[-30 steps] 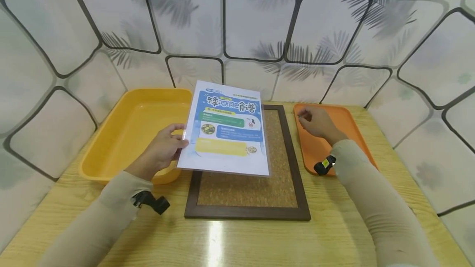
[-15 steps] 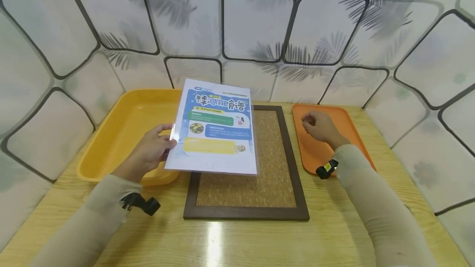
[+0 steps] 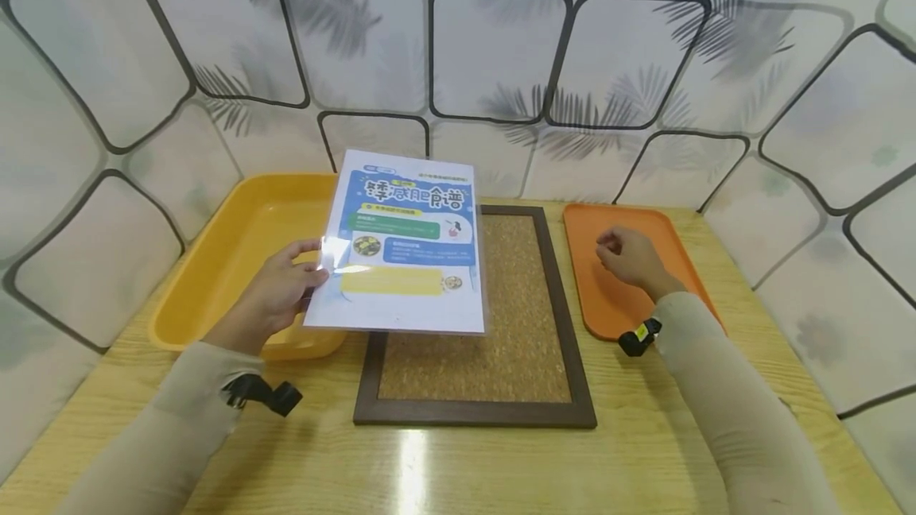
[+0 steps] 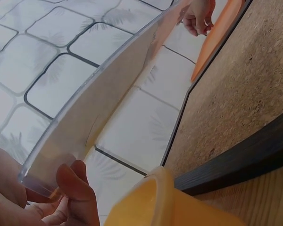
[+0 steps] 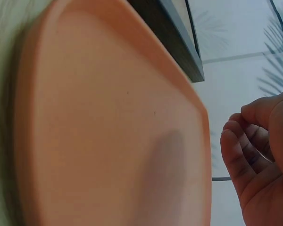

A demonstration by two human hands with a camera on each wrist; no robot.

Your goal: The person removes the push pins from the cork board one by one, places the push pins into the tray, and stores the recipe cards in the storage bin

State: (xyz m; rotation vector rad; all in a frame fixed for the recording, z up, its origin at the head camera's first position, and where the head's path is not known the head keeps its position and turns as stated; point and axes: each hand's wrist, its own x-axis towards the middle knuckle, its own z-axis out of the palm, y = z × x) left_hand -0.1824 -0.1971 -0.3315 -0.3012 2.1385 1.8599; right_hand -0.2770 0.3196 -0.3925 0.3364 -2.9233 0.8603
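A laminated sheet (image 3: 401, 245) with a blue, green and yellow printed design is held above the cork board (image 3: 525, 324), overlapping its left part in the head view. My left hand (image 3: 275, 292) pinches its lower left edge, thumb on the printed face. Seen from the left wrist, the sheet (image 4: 111, 89) rises edge-on from between the thumb and fingers of that hand (image 4: 47, 200). Over an orange tray (image 3: 619, 300) hovers my right hand (image 3: 637, 261), fingers bent and thumb tip close to the fingertips (image 5: 233, 122). I cannot tell whether something small is between them.
A deep yellow tub (image 3: 193, 300) stands at the left, partly behind the left hand and sheet. The board's dark brown frame (image 3: 472, 413) lies on the wooden table (image 3: 501, 467). A patterned wall covering (image 3: 501, 46) encloses the back and sides.
My left hand has carried the sheet leftward, uncovering more of the cork board. My right hand has shifted slightly right and down over the orange tray, its fingers still bent.
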